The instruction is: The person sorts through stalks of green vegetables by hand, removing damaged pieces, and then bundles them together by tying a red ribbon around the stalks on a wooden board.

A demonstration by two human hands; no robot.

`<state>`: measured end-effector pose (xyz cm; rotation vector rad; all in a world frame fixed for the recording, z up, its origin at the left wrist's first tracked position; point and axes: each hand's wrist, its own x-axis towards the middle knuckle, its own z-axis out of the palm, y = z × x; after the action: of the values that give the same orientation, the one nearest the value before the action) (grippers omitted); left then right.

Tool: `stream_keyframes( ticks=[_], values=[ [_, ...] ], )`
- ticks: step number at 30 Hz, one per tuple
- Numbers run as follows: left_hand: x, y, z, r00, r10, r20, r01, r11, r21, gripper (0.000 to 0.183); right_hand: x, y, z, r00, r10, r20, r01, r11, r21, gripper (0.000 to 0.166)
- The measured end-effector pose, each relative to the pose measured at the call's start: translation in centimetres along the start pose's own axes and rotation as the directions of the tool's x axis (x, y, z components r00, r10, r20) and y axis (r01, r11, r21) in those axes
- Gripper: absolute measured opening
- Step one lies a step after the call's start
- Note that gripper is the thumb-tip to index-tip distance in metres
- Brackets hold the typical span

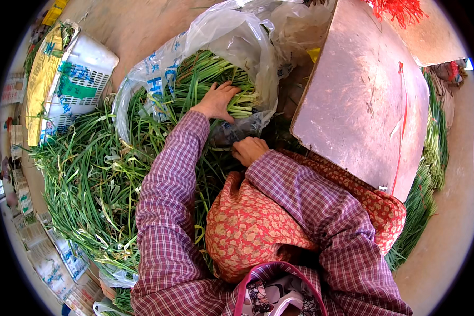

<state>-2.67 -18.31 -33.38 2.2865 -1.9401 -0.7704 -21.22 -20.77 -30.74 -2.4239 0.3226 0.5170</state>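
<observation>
My left hand (220, 102) lies with fingers spread on a bundle of green chive-like stalks (205, 75). The bundle sits inside a large clear plastic bag (241, 33) with blue printing, its pale stalk ends toward the right. Just below, my right hand (249, 151) is curled at the bag's near edge and appears to pinch the plastic; its fingertips are partly hidden. Loose green leaves (91, 173) form a big heap left of my arms, reaching under the bag.
A worn board (363, 91) stands close on my right, with red ties (399, 12) beyond it. Bundled greens (414, 213) lie on the floor past the board. At upper left is a white plastic crate (87, 75); several more crates (49, 260) line the left side.
</observation>
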Motion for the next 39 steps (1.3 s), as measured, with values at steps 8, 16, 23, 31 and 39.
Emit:
stream_keyframes(
  ticks=[8, 16, 23, 31, 39],
  values=[
    [-2.8, -0.5, 5.4, 0.938, 0.06, -0.343, -0.066, 0.998, -0.008, 0.055, 2.3, -2.1, -4.8, 0.863, -0.097, -0.496, 0.286, 0.903, 0.321, 0.017],
    [-7.8, 0.5, -1.2, 0.924, -0.048, -0.38, -0.059, 0.962, -0.266, 0.054, 6.3, 5.0, -7.8, 0.869, 0.208, -0.449, 0.015, 0.895, 0.445, 0.036],
    [-15.5, -3.5, -7.1, 0.693, -0.613, -0.38, -0.171, 0.373, -0.912, 0.064, 2.7, 10.9, -2.0, 0.888, 0.289, -0.358, -0.283, 0.957, 0.07, 0.046],
    [-22.4, -2.1, -16.3, 0.36, -0.692, -0.625, -0.595, 0.346, -0.725, 0.051, 3.3, 2.1, -7.7, 0.917, 0.357, -0.179, -0.392, 0.89, -0.232, 0.046],
    [-33.8, 3.7, -25.2, 0.076, -0.637, -0.767, -0.868, 0.336, -0.365, 0.043, -1.6, -11.3, -16.3, 0.763, -0.361, -0.536, 0.518, 0.837, 0.174, 0.03]
  ],
)
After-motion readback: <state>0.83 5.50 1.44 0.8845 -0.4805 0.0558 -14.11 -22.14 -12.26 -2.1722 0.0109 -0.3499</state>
